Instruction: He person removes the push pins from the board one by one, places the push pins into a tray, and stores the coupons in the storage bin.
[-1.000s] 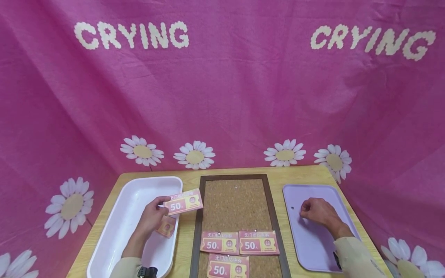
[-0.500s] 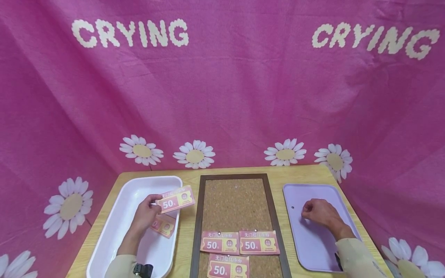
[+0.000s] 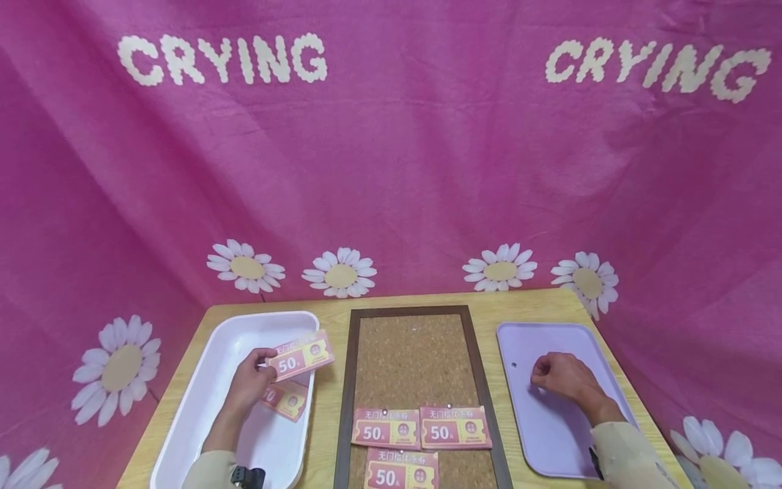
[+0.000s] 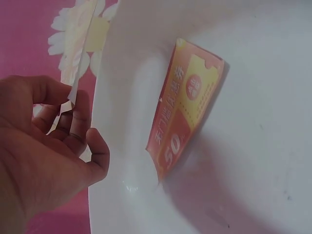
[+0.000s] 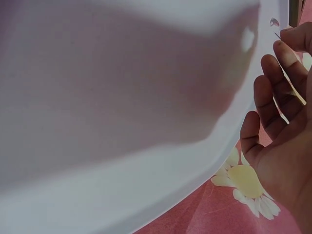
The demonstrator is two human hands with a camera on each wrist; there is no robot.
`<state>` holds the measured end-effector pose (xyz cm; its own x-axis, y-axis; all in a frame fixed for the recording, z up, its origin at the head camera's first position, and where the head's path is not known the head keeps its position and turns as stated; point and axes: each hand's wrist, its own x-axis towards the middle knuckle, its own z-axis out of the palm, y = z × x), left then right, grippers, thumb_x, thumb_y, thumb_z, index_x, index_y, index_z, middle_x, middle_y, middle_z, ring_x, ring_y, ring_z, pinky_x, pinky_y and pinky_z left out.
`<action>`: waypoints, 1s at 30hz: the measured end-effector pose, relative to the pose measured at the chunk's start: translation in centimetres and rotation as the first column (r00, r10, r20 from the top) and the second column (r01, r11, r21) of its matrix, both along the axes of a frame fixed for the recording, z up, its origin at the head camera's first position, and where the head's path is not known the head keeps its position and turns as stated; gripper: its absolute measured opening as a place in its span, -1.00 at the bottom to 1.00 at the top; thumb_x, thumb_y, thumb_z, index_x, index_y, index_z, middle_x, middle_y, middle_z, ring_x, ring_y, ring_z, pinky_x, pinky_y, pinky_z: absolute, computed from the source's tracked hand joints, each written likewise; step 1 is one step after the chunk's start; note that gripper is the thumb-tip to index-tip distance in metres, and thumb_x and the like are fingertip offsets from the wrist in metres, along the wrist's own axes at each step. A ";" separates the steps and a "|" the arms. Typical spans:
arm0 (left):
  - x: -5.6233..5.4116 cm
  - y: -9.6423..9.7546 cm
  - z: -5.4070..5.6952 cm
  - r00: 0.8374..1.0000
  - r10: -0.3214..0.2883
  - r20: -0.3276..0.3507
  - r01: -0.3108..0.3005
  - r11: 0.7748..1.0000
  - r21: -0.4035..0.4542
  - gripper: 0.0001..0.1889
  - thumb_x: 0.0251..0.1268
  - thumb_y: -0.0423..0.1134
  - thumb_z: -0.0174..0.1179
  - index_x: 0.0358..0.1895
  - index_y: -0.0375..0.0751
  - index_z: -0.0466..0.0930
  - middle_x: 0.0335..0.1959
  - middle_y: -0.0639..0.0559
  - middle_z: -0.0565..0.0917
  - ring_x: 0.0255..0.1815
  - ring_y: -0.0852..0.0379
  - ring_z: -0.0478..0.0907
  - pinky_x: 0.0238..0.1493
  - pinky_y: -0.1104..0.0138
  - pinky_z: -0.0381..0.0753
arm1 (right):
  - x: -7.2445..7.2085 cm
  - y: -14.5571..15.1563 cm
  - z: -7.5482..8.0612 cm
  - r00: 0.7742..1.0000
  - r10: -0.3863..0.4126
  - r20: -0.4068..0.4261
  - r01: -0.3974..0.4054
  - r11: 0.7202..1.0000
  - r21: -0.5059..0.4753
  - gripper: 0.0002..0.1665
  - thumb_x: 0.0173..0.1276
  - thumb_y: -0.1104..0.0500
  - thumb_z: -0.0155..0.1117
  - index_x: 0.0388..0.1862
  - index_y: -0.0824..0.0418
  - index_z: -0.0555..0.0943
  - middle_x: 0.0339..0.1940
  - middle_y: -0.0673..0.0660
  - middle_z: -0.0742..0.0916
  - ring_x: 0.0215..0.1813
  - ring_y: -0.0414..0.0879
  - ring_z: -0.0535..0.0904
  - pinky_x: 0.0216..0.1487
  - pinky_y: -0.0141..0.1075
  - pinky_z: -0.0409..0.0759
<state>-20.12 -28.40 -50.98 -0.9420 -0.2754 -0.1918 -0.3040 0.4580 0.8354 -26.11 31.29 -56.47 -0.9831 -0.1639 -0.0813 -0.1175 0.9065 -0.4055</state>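
Head view: we have a cork board mid-table with three pinned coupons on its lower half. Left of the board, left hand pinches a held coupon between thumb and fingers, above the white tray; we see a loose coupon in that tray. Right of the board, right hand is over the purple tray, fingers curled.

Left wrist: we get the held coupon nearly edge-on, little finger off it.

Right wrist: thumb and index nearly together on a thin pin, we see only its point, other fingers loosely bent
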 end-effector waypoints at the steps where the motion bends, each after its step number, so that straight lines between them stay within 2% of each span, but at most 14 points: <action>1: 0.1 -0.2 -0.2 1.000 0.002 0.004 -0.002 1.000 -0.005 -0.51 0.07 -0.44 0.03 0.17 -0.34 0.40 -0.09 -0.22 0.51 -0.24 0.08 0.48 -0.26 0.33 0.48 | 0.1 0.0 -0.1 1.000 0.003 -0.002 -0.003 1.000 0.001 -0.92 0.00 0.10 0.36 -0.54 0.05 0.62 -0.56 -0.07 0.62 -0.44 -0.17 0.43 -0.36 -0.26 0.38; 7: 0.5 -0.9 -1.2 1.000 0.007 0.011 -0.007 1.000 -0.014 -0.53 0.06 -0.45 0.03 0.14 -0.35 0.41 -0.09 -0.24 0.52 -0.27 0.11 0.47 -0.27 0.37 0.46 | 0.4 0.1 -0.7 1.000 0.013 -0.015 -0.013 1.000 0.014 -0.92 -0.03 0.09 0.36 -0.57 0.02 0.61 -0.58 -0.09 0.62 -0.45 -0.18 0.43 -0.35 -0.25 0.40; 22: 0.5 -1.5 -2.5 0.999 -0.017 0.033 0.017 1.000 -0.019 -0.54 0.06 -0.45 0.02 0.13 -0.40 0.40 -0.02 -0.32 0.51 -0.28 0.14 0.52 -0.27 0.37 0.46 | 0.4 0.2 -0.8 1.000 0.005 0.009 -0.005 1.000 0.008 -0.89 0.01 0.08 0.38 -0.55 0.04 0.61 -0.57 -0.08 0.61 -0.44 -0.17 0.42 -0.37 -0.25 0.37; 30: 0.2 -1.7 -3.3 0.997 -0.009 0.077 0.012 0.999 -0.040 -0.51 0.01 -0.46 0.01 0.14 -0.39 0.39 -0.01 -0.32 0.49 -0.22 0.05 0.49 -0.30 0.37 0.45 | 0.5 0.1 -0.9 1.000 -0.001 0.023 0.001 1.000 0.015 -0.90 0.00 0.08 0.37 -0.54 0.05 0.62 -0.56 -0.07 0.61 -0.44 -0.16 0.42 -0.35 -0.25 0.38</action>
